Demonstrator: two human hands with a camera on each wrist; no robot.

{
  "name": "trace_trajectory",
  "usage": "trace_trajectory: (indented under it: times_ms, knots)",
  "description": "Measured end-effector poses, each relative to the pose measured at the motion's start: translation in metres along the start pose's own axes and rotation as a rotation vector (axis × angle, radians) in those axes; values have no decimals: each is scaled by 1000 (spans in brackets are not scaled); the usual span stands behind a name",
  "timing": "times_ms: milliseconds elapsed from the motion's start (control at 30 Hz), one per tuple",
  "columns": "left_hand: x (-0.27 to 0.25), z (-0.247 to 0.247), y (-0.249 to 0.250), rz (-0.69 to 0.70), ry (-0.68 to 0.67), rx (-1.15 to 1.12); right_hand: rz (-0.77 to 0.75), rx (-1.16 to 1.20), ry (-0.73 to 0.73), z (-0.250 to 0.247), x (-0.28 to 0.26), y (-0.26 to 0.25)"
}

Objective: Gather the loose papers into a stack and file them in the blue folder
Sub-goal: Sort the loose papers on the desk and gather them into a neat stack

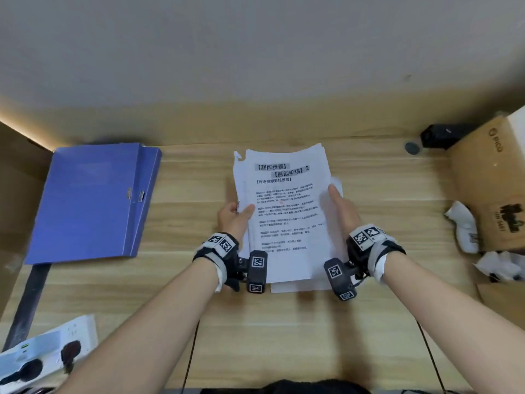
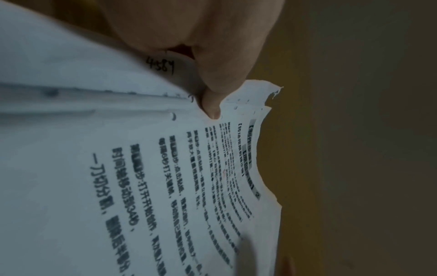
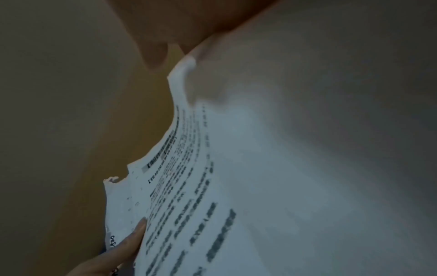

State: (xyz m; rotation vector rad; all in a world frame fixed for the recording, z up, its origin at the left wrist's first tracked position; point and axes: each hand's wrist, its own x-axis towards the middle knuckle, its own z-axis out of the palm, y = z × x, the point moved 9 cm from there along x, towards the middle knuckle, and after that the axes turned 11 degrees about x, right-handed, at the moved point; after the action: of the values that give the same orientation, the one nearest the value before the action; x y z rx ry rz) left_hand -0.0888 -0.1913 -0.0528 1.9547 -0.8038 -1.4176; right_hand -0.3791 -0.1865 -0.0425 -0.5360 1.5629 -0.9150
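A stack of printed white papers (image 1: pixel 284 217) is in the middle of the wooden desk (image 1: pixel 284 322), its sheets not quite squared. My left hand (image 1: pixel 238 214) grips the stack's left edge, thumb (image 2: pixel 212 108) pressed on the top sheet (image 2: pixel 141 186). My right hand (image 1: pixel 338 200) holds the right edge, thumb on top and fingers hidden behind the paper (image 3: pixel 236 186), which curls there. The top left corner of one sheet is torn. The blue folder (image 1: pixel 91 200) lies shut at the desk's left, well apart from both hands.
A cardboard box (image 1: pixel 488 180) stands at the right with crumpled white packaging (image 1: pixel 463 226) beside it. A black device (image 1: pixel 443 135) sits at the back right. A white power strip (image 1: pixel 42 351) with plugs lies at the front left. A wall runs behind the desk.
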Motion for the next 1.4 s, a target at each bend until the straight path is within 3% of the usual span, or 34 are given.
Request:
trace_trajectory:
  times_ms: [167,367,433,567,800,933,1033,1200,1400]
  knots:
    - [4,49,-30,13,-80,213,-70,-339,87,-44,2,14]
    - [11,62,-35,147,-7,523,-71,-321,159,-66,5,46]
    - [22,62,-46,119,29,567,-120,-371,206,-71,6,47]
    - [30,68,-62,-7,31,494,-167,-521,241,-70,13,48]
    - [56,102,-97,-99,-41,276,-166,-413,155,-32,10,60]
    - [16,88,-59,-122,-50,201,-96,-371,197,-32,11,65]
    - [10,75,-60,-136,-68,164,-33,-297,208,-44,24,79]
    - [-2,57,-26,-3,-153,120,82,-34,81,-26,15,62]
    - [-25,12,79,254,-185,80,-93,148,-55,19,-1,-21]
